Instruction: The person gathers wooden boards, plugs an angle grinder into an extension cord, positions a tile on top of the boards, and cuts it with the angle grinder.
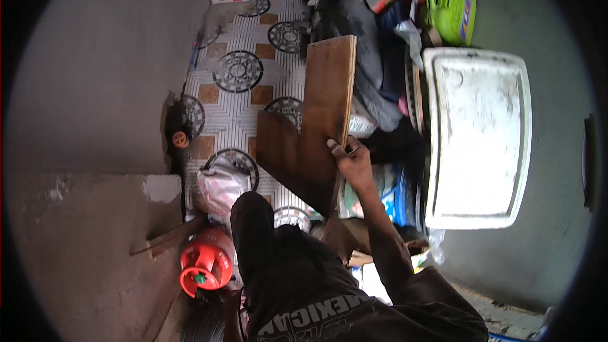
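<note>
My right hand [353, 159] is closed on the long right edge of a brown wooden board [322, 107], its thumb lying on the face. The board stands up at a tilt in front of my legs and looks L-shaped, with a lower part reaching left over the patterned floor. Its bottom end comes close to my dark-clothed knee. My left hand does not show; only my right forearm is in the picture.
A red gas cylinder [208, 261] stands at lower left beside a pale plastic bag [223, 185]. On the right are a large white lid-like panel [478, 139], a green jerrycan [448, 6] and heaped dark cloth [364, 38]. Grey walls [107, 76] flank the floor [218, 114].
</note>
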`<control>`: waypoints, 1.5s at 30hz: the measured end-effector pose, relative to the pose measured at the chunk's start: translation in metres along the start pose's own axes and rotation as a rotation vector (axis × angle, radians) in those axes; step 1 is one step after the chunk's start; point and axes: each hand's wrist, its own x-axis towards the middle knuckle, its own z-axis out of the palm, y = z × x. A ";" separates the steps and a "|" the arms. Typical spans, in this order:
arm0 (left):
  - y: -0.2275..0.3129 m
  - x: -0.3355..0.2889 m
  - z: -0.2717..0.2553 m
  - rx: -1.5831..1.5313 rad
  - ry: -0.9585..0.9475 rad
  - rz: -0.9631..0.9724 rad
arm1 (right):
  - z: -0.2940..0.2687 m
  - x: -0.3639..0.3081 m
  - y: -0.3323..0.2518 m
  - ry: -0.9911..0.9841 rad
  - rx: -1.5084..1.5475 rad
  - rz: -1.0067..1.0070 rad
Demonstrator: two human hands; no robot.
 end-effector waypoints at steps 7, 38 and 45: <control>0.193 0.132 -0.043 -0.725 -0.594 0.308 | 0.061 0.145 -0.014 0.087 0.282 0.060; 0.931 0.289 0.104 -0.771 -0.124 0.108 | 0.278 0.529 0.037 -0.132 0.933 1.110; 0.949 0.388 0.109 -0.480 0.141 0.168 | 0.285 0.578 0.088 -0.508 0.652 1.108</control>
